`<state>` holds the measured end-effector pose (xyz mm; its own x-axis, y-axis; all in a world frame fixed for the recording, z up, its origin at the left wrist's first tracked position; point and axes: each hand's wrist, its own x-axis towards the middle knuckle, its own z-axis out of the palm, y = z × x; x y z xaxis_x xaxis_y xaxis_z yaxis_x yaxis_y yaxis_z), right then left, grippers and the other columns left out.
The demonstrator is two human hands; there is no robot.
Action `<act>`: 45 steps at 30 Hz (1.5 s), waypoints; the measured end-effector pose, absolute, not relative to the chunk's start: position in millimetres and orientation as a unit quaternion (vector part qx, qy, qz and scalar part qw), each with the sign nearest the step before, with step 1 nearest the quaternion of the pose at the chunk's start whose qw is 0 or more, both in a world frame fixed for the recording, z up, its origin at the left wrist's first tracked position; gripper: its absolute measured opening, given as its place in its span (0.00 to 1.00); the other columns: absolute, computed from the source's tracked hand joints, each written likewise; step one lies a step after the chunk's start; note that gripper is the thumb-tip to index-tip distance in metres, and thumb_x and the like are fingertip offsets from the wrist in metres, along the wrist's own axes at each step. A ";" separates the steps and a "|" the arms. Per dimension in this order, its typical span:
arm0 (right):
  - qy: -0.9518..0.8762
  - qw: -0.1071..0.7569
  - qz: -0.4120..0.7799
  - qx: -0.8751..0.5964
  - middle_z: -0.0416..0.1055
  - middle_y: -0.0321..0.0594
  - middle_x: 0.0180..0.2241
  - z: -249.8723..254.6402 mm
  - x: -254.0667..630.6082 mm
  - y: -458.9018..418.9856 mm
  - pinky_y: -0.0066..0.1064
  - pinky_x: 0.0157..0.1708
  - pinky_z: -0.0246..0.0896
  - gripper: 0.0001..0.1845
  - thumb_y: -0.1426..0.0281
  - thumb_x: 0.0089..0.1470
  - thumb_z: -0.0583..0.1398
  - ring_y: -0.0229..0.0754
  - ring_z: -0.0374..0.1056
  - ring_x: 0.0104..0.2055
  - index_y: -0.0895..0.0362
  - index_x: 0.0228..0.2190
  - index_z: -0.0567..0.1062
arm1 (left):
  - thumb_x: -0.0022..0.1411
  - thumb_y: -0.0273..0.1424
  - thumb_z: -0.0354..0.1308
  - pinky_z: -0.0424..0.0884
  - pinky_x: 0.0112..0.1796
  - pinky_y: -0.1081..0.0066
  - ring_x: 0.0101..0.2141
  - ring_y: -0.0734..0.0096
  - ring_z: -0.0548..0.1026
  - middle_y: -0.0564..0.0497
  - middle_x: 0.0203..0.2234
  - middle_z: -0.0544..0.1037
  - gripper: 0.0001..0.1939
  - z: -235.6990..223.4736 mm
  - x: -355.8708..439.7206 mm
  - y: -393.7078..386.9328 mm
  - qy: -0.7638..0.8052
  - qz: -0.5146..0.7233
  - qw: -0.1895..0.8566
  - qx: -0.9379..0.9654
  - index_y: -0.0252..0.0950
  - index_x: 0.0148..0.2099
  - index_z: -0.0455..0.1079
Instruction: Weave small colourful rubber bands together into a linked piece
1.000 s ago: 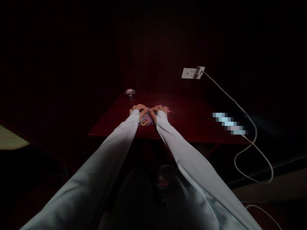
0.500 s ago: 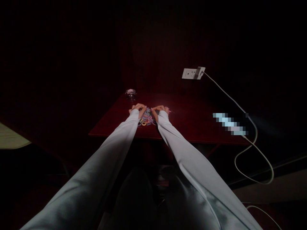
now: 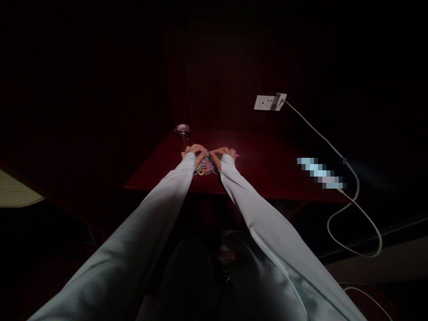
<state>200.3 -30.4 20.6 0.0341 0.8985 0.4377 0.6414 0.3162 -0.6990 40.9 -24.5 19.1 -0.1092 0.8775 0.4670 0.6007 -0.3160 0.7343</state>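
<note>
A heap of small, many-coloured loops that look like elastic hair ties [image 3: 205, 169] lies near the front edge of the dark red table [image 3: 267, 174]. My left hand [image 3: 195, 150] is over the left side of the heap, thumb and fingers pinched together. Facing it, my right hand [image 3: 225, 153] is pinched too, its fingertips close to those of the left. Whatever sits between the fingertips is too small to make out. Something pink [image 3: 236, 154] shows at the outer side of my right hand.
A small clear round container [image 3: 182, 129] stands at the table's back left. On the wall is a white socket [image 3: 265, 103] with a charger, its white cable [image 3: 329, 142] running to a blurred-out device [image 3: 319, 173] on the right. A pale yellow surface [image 3: 16, 191] shows far left.
My left hand has moved slightly right, so the fingertips of both hands are now nearly together. The right hand has barely shifted.
</note>
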 end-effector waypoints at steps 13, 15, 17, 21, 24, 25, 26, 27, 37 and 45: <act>-0.662 0.459 0.145 -0.574 0.80 0.42 0.43 13.6 196.6 -23.7 0.48 0.61 0.57 0.30 0.43 0.69 0.60 0.54 0.64 0.54 0.49 0.26 0.84 | 0.68 0.31 0.67 0.58 0.57 0.53 0.54 0.52 0.74 0.52 0.48 0.86 0.08 19.7 39.5 -26.3 0.552 0.484 0.145 0.663 0.42 0.33 0.79; -0.668 0.450 0.140 -0.575 0.80 0.42 0.44 13.6 197.3 -24.2 0.48 0.61 0.57 0.28 0.43 0.69 0.61 0.54 0.64 0.54 0.48 0.28 0.85 | 0.69 0.31 0.67 0.58 0.57 0.53 0.54 0.52 0.75 0.52 0.48 0.86 0.09 19.6 39.2 -26.1 0.552 0.484 0.146 0.664 0.42 0.33 0.79; -0.674 0.441 0.136 -0.577 0.80 0.41 0.45 14.2 197.8 -25.0 0.47 0.62 0.56 0.27 0.44 0.70 0.61 0.54 0.64 0.55 0.48 0.29 0.85 | 0.69 0.31 0.67 0.58 0.57 0.54 0.54 0.52 0.75 0.52 0.48 0.86 0.09 19.5 39.0 -25.7 0.552 0.480 0.149 0.666 0.43 0.33 0.79; -0.677 0.443 0.137 -0.571 0.80 0.42 0.45 15.6 197.9 -26.7 0.47 0.62 0.55 0.25 0.46 0.70 0.61 0.54 0.64 0.55 0.49 0.29 0.85 | 0.69 0.30 0.66 0.58 0.57 0.53 0.54 0.53 0.76 0.52 0.48 0.86 0.10 18.3 39.4 -24.4 0.554 0.480 0.148 0.664 0.42 0.32 0.78; -0.675 0.447 0.135 -0.571 0.80 0.42 0.45 16.0 197.5 -27.0 0.48 0.62 0.55 0.25 0.47 0.70 0.61 0.54 0.64 0.55 0.49 0.29 0.85 | 0.69 0.31 0.67 0.58 0.57 0.53 0.53 0.52 0.75 0.52 0.47 0.87 0.10 17.2 39.6 -23.0 0.554 0.484 0.144 0.662 0.42 0.32 0.78; -0.672 0.448 0.133 -0.574 0.80 0.42 0.44 16.1 197.4 -27.0 0.48 0.63 0.55 0.26 0.47 0.70 0.61 0.54 0.64 0.55 0.49 0.29 0.85 | 0.69 0.31 0.68 0.58 0.56 0.54 0.53 0.52 0.75 0.52 0.47 0.87 0.10 16.9 39.4 -22.5 0.555 0.483 0.144 0.661 0.42 0.32 0.79; -0.670 0.449 0.131 -0.577 0.80 0.42 0.44 16.2 197.2 -27.0 0.49 0.63 0.54 0.26 0.47 0.70 0.61 0.54 0.64 0.55 0.49 0.29 0.84 | 0.68 0.32 0.68 0.59 0.56 0.54 0.53 0.51 0.75 0.53 0.47 0.86 0.10 16.7 39.1 -22.1 0.557 0.483 0.145 0.660 0.42 0.32 0.79; -0.668 0.450 0.130 -0.578 0.79 0.42 0.44 16.3 197.1 -27.0 0.49 0.63 0.54 0.26 0.47 0.70 0.61 0.54 0.64 0.55 0.50 0.28 0.84 | 0.68 0.32 0.68 0.59 0.55 0.54 0.54 0.51 0.75 0.53 0.47 0.86 0.10 16.5 38.8 -21.7 0.558 0.482 0.146 0.659 0.42 0.32 0.79; -0.672 0.447 0.136 -0.574 0.80 0.42 0.45 16.8 198.4 -28.2 0.47 0.62 0.56 0.25 0.48 0.70 0.62 0.54 0.64 0.56 0.50 0.28 0.83 | 0.69 0.30 0.67 0.57 0.57 0.53 0.53 0.52 0.77 0.52 0.47 0.86 0.11 19.1 40.6 -25.1 0.555 0.485 0.142 0.660 0.41 0.31 0.77; -0.664 0.451 0.150 -0.577 0.79 0.43 0.46 19.9 198.1 -31.7 0.48 0.64 0.54 0.27 0.47 0.70 0.60 0.55 0.64 0.57 0.51 0.28 0.83 | 0.69 0.29 0.67 0.57 0.55 0.53 0.53 0.52 0.75 0.53 0.47 0.86 0.13 24.8 41.2 -28.1 0.562 0.478 0.147 0.659 0.40 0.29 0.76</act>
